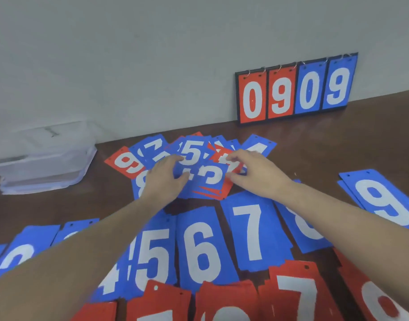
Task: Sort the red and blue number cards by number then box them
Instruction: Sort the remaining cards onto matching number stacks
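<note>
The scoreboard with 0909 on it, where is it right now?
In the head view the flip scoreboard stands at the far right of the brown table, leaning against the wall, beyond the unsorted card pile.

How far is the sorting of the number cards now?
Partly done: blue cards 5, 6 and 7 lie in a row, red cards below. Both hands, left and right, are picking through the mixed pile. The plastic box is not yet filled.
</note>
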